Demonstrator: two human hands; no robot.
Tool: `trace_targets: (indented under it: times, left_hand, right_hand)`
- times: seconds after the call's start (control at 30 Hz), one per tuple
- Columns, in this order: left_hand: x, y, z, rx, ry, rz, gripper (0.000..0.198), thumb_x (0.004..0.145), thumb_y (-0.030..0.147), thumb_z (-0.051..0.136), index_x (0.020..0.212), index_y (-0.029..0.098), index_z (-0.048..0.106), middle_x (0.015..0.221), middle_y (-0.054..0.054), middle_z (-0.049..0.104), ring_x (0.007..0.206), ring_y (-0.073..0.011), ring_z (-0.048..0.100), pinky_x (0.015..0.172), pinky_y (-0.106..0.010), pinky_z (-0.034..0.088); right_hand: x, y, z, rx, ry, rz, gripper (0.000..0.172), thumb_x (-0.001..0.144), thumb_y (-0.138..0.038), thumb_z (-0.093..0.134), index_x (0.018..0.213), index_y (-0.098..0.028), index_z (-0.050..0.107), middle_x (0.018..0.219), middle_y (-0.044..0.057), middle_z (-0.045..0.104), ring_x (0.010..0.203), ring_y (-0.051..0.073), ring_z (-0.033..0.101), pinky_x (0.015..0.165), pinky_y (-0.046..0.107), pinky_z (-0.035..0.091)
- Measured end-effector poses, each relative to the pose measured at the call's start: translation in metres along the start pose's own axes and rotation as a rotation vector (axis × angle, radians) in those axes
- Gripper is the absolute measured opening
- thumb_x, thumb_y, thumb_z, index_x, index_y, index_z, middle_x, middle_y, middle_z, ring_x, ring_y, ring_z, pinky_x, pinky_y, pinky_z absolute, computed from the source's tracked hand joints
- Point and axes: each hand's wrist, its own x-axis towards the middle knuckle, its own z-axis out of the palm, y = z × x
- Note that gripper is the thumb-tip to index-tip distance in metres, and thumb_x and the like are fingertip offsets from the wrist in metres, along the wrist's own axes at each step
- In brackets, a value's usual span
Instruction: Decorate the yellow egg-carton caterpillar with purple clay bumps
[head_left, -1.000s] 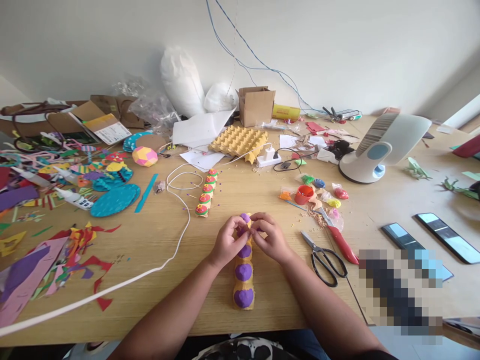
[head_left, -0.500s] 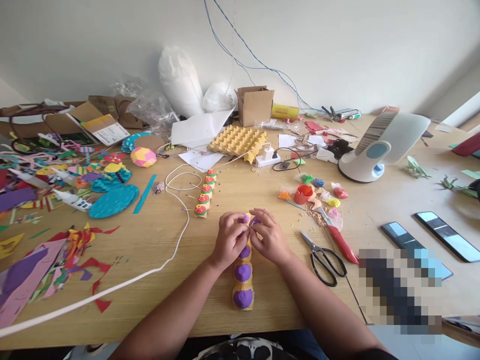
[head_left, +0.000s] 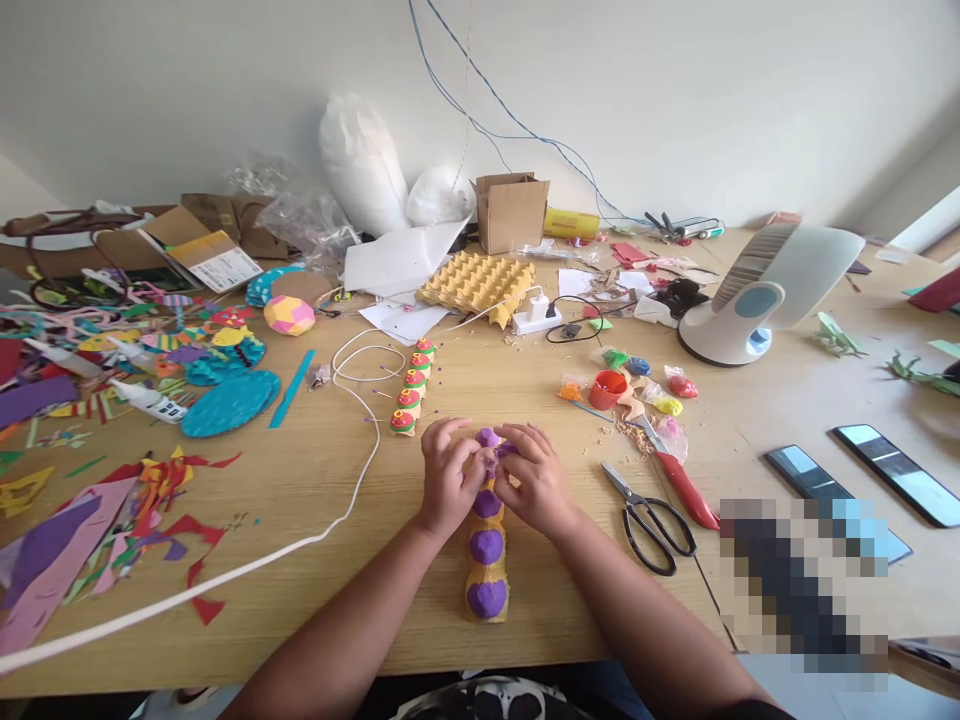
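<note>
Lying lengthwise at the near middle of the table point(head_left: 315, 560), the egg-carton strip point(head_left: 487, 570) (yellow card with purple lumps set on its humps) points away from the person. The left hand point(head_left: 448, 478) and the right hand point(head_left: 532, 480) meet over its far end, fingers curled and pinching the strip's topmost purple lump from both sides. Black scissors point(head_left: 649, 520) lie near the right hand; a second strip point(head_left: 411, 390) with red and green caps lies beyond the left hand.
</note>
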Motion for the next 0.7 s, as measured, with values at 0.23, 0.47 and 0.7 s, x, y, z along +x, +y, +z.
trace_targets:
  times: [0.23, 0.47, 0.7]
  left_hand:
    - [-0.001, -0.004, 0.002, -0.169, -0.015, -0.136, 0.013, 0.098, 0.022, 0.054, 0.088, 0.022, 0.063, 0.125, -0.010, 0.059, 0.128, -0.0248, 0.052, 0.111, -0.046, 0.041]
    - [-0.001, -0.009, 0.005, -0.236, 0.017, -0.239, 0.006, 0.094, 0.027, 0.065, 0.093, 0.022, 0.063, 0.127, -0.010, 0.061, 0.130, -0.0248, 0.054, 0.114, -0.048, 0.040]
    - [-0.001, -0.014, 0.007, -0.191, 0.023, -0.118, 0.009, 0.091, 0.029, 0.072, 0.098, 0.025, 0.072, 0.133, -0.009, 0.061, 0.135, -0.0255, 0.050, 0.118, -0.053, 0.039]
  right_hand:
    - [0.000, 0.012, -0.002, 0.203, -0.048, 0.199, 0.062, 0.091, -0.025, 0.069, 0.148, -0.026, 0.044, 0.147, 0.015, 0.054, 0.135, 0.029, 0.053, 0.110, 0.049, 0.048]
    - [0.000, 0.018, 0.002, 0.280, 0.000, 0.256, 0.036, 0.093, -0.020, 0.066, 0.127, -0.028, 0.059, 0.114, 0.009, 0.061, 0.095, 0.021, 0.063, 0.082, 0.037, 0.056]
    - [0.002, 0.014, -0.004, 0.318, -0.018, 0.241, 0.026, 0.096, -0.019, 0.063, 0.121, -0.026, 0.060, 0.110, 0.009, 0.065, 0.096, 0.022, 0.062, 0.084, 0.036, 0.053]
